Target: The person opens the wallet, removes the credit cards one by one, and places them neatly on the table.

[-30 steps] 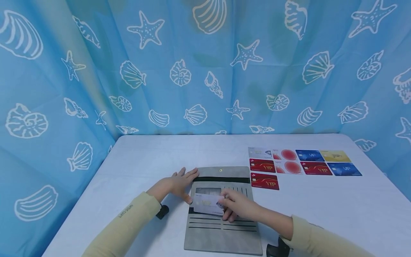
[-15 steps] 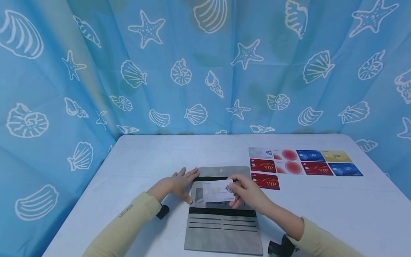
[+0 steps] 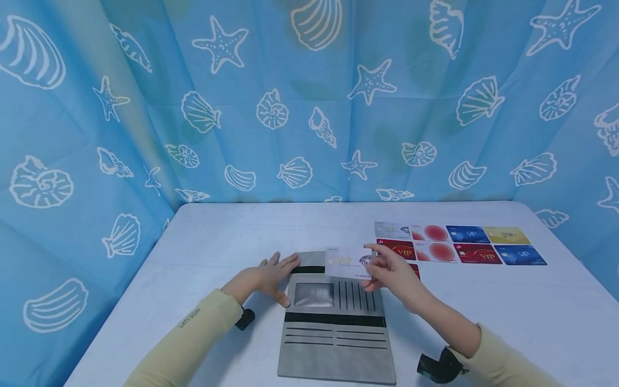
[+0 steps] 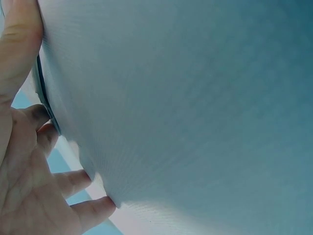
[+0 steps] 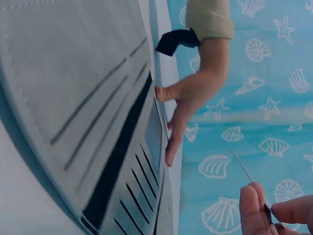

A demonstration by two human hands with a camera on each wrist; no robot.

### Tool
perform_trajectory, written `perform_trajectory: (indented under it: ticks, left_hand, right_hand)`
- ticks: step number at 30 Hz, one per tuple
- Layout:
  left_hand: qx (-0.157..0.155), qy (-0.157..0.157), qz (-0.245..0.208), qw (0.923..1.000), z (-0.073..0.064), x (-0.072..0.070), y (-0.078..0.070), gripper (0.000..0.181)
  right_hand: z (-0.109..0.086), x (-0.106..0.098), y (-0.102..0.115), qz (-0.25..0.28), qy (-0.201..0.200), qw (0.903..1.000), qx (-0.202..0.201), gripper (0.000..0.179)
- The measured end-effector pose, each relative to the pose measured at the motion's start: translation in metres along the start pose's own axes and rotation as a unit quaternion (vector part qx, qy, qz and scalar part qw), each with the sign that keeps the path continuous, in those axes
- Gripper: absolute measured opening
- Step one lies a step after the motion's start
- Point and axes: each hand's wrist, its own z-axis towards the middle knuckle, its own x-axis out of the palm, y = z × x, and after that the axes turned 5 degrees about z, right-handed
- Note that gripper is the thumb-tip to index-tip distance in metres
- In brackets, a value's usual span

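Note:
My right hand (image 3: 396, 274) pinches a silver VIP card (image 3: 345, 262) by its right end, above the upper part of an open grey card wallet (image 3: 336, 366). In the right wrist view the card (image 5: 240, 164) appears edge-on between thumb and fingers. My left hand (image 3: 263, 277) rests with spread fingers at the wallet's upper left edge; in the left wrist view its fingertips (image 4: 100, 208) touch the table beside the wallet's edge. A clear window (image 3: 314, 294), several slots and a black band (image 3: 333, 320) show on the wallet.
Cards lie in rows at the right back of the white table (image 3: 232, 231): a silver one (image 3: 391, 230), blue (image 3: 467, 234), gold (image 3: 505, 235), red (image 3: 476, 253) and white with red circles (image 3: 435, 251). A blue shell-print curtain (image 3: 309, 134) hangs behind.
My right hand has carried the silver card up and to the right, from over the window and black band toward the wallet's top. My left hand has stayed put.

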Motion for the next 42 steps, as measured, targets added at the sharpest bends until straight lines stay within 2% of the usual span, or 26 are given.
perform_trajectory:
  ticks: [8,19,33,42]
  left_hand:
    - [-0.003,-0.002,-0.001,1.0,0.001,0.001,0.0,0.105]
    - [-0.005,0.0,-0.006,1.0,0.002,-0.001,-0.001,0.105]
    - [-0.005,0.001,-0.004,1.0,0.001,0.0,-0.001,0.104]
    - [-0.001,-0.001,-0.001,1.0,-0.005,-0.004,-0.007,0.103]
  right_hand:
    - [-0.001,-0.021,0.007,-0.001,-0.033,0.9994,0.011,0.06]
    - [-0.001,-0.05,0.011,-0.003,-0.066,0.9976,0.022,0.061]
    - [-0.009,-0.088,0.007,-0.021,-0.103,0.9944,0.005,0.063]
    - [-0.015,-0.111,-0.001,-0.008,-0.118,0.9923,0.035,0.06]
